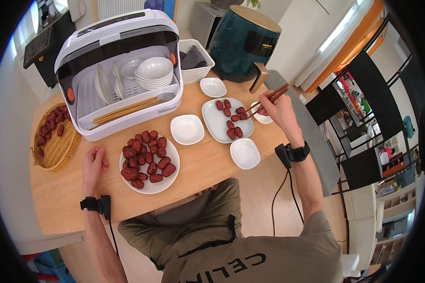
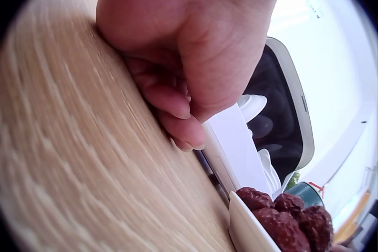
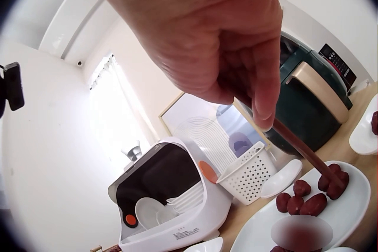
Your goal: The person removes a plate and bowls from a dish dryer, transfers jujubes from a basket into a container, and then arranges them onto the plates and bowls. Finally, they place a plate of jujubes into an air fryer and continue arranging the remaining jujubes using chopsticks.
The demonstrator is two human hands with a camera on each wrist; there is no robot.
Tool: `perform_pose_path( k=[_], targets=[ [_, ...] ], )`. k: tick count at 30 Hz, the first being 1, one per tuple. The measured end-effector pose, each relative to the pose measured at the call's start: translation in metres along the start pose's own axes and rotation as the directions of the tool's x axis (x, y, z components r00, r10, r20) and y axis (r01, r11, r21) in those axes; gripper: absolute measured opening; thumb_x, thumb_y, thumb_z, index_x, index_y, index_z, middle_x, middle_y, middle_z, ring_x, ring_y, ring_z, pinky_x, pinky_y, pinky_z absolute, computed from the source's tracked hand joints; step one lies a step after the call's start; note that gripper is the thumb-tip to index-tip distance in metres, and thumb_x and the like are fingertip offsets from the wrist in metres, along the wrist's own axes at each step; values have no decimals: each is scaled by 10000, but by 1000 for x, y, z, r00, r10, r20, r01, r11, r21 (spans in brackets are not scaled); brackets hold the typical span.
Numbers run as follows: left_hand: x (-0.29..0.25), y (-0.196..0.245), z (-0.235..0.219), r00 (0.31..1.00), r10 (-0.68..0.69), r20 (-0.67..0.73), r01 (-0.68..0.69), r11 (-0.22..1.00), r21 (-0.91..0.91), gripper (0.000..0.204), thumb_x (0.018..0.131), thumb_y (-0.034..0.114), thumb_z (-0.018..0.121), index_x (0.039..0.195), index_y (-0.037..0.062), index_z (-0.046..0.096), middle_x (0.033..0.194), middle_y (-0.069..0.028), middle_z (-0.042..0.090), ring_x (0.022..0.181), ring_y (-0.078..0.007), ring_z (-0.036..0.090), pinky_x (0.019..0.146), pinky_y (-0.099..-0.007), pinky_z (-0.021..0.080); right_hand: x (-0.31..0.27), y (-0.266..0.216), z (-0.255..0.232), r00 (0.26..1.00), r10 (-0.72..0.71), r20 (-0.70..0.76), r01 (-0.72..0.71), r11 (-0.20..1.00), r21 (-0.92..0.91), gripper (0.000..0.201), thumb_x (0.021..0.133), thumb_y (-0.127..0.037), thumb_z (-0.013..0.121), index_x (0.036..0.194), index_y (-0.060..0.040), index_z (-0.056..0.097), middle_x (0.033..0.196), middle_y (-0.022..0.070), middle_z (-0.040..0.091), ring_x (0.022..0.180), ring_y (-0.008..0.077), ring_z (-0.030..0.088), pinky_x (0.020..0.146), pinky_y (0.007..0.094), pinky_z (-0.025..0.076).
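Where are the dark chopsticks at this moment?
In the head view, the dark chopsticks are right of centre, held in the right hand, with tips at the dates on the oblong plate, near the air fryer.

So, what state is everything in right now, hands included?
Left hand: resting on the table, loosely curled, holding nothing.
Right hand: holding chopsticks.
Chopsticks: tips at red dates; grip unclear.
Round plate: piled with red dates.
Oval plate: partly covered with red dates.
Three square white bowls: empty.
Wicker basket: partly filled with red dates.
Dish cabinet: lid raised, dishes inside.
Air fryer: drawer shut.
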State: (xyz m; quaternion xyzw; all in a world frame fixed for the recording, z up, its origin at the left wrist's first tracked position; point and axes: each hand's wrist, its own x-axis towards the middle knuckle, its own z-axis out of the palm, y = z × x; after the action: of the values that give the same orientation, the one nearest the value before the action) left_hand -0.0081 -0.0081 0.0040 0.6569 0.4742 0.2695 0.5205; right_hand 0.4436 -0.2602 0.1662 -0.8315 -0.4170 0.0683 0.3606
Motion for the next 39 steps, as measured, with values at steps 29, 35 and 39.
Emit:
perform_pose_path(
  k=[29,35,39],
  targets=[
    [2,-3,-1,1000,15,18,-14,1000,-5,212,957,220,534,911,19,581,595,-24,555,482,-77,500,458,-213,391,3,-9,0,1000,2,-12,-2,999,-34,261,904,-174,570,863,74,638,667,83,656,599,124,662,577,237,524],
    [1,-1,-1,1000,18,5,-18,1000,19,213,959,217,531,912,17,590,597,-19,551,479,-73,491,460,-213,383,13,-9,8,996,-84,-18,83,996,-34,284,892,-199,601,890,74,681,598,116,651,553,167,671,536,263,511],
    [1,-4,-1,1000,5,2,-5,1000,1,220,961,226,533,907,20,592,595,-16,553,478,-72,488,460,-211,379,12,-23,4,999,-20,-37,19,1000,-21,272,891,-187,612,903,77,676,602,128,646,556,165,665,545,278,512]
  ],
)
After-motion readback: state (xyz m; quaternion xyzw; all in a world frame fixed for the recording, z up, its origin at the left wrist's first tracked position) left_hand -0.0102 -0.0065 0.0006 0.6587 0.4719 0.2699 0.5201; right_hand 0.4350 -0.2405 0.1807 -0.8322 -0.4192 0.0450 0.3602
